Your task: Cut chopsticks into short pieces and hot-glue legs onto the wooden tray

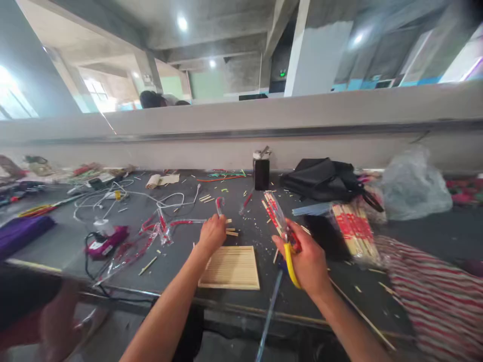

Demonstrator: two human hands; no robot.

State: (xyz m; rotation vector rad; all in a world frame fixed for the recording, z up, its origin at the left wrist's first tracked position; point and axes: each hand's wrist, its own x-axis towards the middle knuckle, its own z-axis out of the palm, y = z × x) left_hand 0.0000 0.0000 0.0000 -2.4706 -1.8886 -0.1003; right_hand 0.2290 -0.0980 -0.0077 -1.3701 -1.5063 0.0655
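Head view. Landmark: the flat panel of pale sticks [229, 269], lying near the table's front edge.

Left hand [213, 234]: just beyond the panel's upper left, back of hand up, fingers drawn in narrow. A red-and-clear wrapped piece [220, 203] projects from beyond the fingertips; whether the fingers grip it, cannot tell. Short loose sticks [231, 232] lie beside these fingers, beyond the panel.

Right hand [307, 256]: right of the panel, closed around a yellow-handled tool [292, 266]; part of the tool is hidden by the hand. Ahead of this hand, red-banded sticks [269, 208] lie beyond and right of the panel.

Surroundings, relative to the panel:
- Far side: black container [261, 174], upright, with items projecting from its top.
- Far right: black bag [324, 178]; nearer, a bundle of red-marked sticks [353, 229] in clear wrapping. Farther right, a translucent plastic bag [415, 186].
- Right, at the table edge: red-striped cloth [441, 296].
- Left: tangled red-and-clear wrapped strips [162, 229]; beyond them, white cables [132, 193]; farther left, a magenta object [107, 243] with a dark cord.

Dark table [177, 269]: small scraps scattered on it.
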